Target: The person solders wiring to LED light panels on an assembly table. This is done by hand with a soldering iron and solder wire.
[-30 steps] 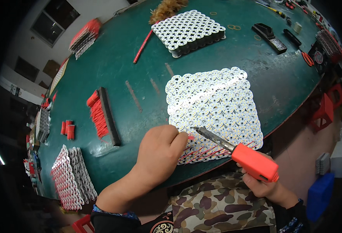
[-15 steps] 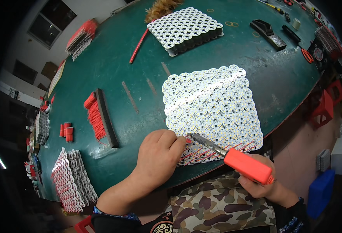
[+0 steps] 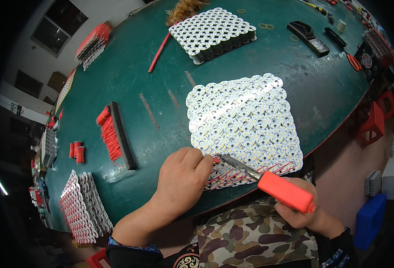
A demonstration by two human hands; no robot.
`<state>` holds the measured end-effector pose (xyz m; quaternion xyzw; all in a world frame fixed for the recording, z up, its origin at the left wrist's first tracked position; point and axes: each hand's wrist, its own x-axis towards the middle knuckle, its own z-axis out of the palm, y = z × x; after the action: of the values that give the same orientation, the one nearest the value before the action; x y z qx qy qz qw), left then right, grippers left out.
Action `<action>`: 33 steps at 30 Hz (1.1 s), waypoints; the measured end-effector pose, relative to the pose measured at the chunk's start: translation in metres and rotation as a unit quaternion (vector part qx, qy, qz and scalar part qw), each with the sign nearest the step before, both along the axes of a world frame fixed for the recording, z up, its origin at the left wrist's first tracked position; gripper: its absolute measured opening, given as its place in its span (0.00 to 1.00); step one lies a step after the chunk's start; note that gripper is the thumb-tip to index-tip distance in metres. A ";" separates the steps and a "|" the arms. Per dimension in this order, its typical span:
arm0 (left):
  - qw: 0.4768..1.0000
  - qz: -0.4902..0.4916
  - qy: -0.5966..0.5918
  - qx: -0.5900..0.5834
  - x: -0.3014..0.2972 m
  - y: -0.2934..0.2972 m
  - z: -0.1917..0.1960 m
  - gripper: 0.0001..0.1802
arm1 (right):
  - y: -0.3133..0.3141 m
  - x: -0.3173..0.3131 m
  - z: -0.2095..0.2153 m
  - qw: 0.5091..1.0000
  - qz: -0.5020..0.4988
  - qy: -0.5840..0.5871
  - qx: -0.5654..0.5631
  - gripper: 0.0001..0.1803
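In my right hand (image 3: 299, 206) is a soldering iron (image 3: 284, 190) with a red handle, its fingers wrapped round the grip. The iron's metal tip rests at the left part of a white panel of round LED boards (image 3: 244, 120), lying flat on the table. Just left of the tip, my left hand (image 3: 183, 174) is closed in a pinch with red wire (image 3: 216, 160) at its fingertips; how many wires it holds is hidden. Several red wires (image 3: 250, 177) lie slanting across the panel's near rows.
A bundle of red wires (image 3: 111, 138) lies beside a dark bar (image 3: 122, 136) on the green table (image 3: 161, 98). Stacked LED panels stand at the far side (image 3: 212, 33) and near left (image 3: 85, 205). A black holder (image 3: 309, 39) lies far right; red stools (image 3: 370, 123) stand beyond the edge.
Hardly anything differs. The iron tip and my left fingers stay at almost the same spot on the panel, and the whole view has shifted very slightly.
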<state>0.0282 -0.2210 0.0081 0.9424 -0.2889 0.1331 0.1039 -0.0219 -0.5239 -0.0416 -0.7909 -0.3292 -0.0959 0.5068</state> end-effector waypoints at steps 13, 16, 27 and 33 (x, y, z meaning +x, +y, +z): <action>0.999 0.010 0.025 -0.023 0.000 0.002 0.001 0.13 | -0.006 -0.003 0.003 1.000 -0.011 -0.004 0.003 0.35; 0.996 0.027 0.052 -0.071 0.000 0.006 0.006 0.13 | -0.011 -0.004 0.001 1.000 0.005 0.027 0.002 0.35; 1.000 -0.023 0.005 -0.019 -0.003 -0.002 0.000 0.12 | -0.014 -0.008 0.003 1.000 0.014 0.025 -0.013 0.36; 0.999 -0.031 0.005 -0.010 -0.001 -0.005 0.002 0.11 | -0.016 -0.006 0.007 0.998 0.036 0.042 -0.032 0.38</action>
<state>0.0269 -0.2261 0.0097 0.9323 -0.3165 0.1281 0.1192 -0.0283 -0.5398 -0.0342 -0.7979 -0.3390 -0.0337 0.4973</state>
